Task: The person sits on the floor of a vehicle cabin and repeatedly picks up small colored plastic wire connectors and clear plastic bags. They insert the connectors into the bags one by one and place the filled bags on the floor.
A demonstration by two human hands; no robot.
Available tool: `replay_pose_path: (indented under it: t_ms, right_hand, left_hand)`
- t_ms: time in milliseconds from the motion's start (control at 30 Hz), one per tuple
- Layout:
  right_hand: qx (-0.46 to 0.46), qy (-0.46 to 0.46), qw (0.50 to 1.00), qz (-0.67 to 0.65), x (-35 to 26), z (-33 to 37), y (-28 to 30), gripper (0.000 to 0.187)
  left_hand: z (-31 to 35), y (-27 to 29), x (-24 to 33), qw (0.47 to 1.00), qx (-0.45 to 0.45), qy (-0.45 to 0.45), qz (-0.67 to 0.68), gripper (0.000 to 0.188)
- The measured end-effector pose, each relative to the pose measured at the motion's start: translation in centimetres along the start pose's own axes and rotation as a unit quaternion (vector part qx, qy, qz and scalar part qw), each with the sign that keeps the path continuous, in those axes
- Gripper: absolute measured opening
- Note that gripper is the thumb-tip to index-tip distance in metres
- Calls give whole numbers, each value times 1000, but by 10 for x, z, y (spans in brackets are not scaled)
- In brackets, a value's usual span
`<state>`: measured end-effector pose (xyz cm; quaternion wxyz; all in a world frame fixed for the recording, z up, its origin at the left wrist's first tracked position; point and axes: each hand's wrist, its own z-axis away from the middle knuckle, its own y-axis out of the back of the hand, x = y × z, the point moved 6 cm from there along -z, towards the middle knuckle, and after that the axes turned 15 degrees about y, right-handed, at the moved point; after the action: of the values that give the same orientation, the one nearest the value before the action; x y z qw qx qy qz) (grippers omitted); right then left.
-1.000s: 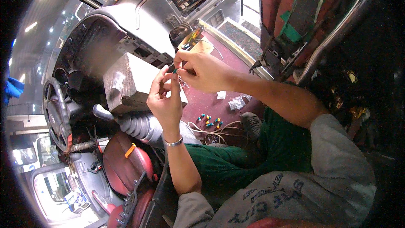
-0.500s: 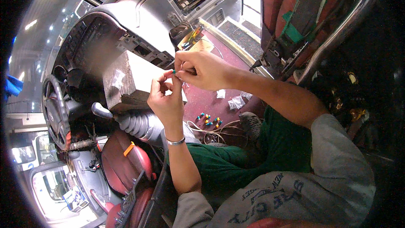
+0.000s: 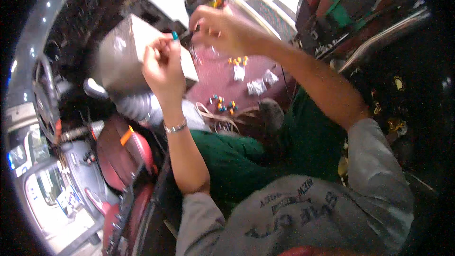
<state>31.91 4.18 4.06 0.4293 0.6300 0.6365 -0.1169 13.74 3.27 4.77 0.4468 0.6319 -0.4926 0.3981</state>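
Observation:
My left hand (image 3: pixel 163 66), with a metal band on its wrist, is raised in front of a block-shaped box. Its thumb and forefinger pinch a small teal piece (image 3: pixel 175 35) that sticks up past the fingertips; its exact kind is too small to make out. Up and to the right, my right hand (image 3: pixel 220 31) is apart from it, fingers curled in toward the thumb and smeared by motion. Whatever it may hold cannot be made out. On the red floor below lie several small teal and yellow pieces (image 3: pixel 222 104) and a cluster of yellow ones (image 3: pixel 238 60).
Small clear plastic bags (image 3: pixel 257 86) lie on the floor near my shoe (image 3: pixel 271 116). The box (image 3: pixel 142 42) with a pale top stands left, beside the gear lever (image 3: pixel 95 86) and steering wheel (image 3: pixel 45 99). Pale cable (image 3: pixel 215 116) coils by my feet. Seats flank me.
My hands, together at the teal piece before, have come apart; the left keeps the piece, the right has drawn away. The whole view has shifted, and the yellow cluster now shows.

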Motion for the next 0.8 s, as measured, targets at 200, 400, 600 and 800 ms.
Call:
replay_pose_path:
  t_ms: [200,400,600,800]
  right_hand:
    - [-260,-74,940,207,107,37,-57,20]
    - [-416,-58,898,135,234,148,-202,23]
    - [-431,-265,857,99,217,269,-331,24]
    - [-385,-240,887,88,178,329,-356,29]
  left_hand:
    - [-2,7,4,995,2,67,68,11]
    - [-8,-8,14,990,-62,19,122,12]
    - [-16,13,5,999,-10,-26,34,17]
    - [-9,13,8,995,24,36,87,26]
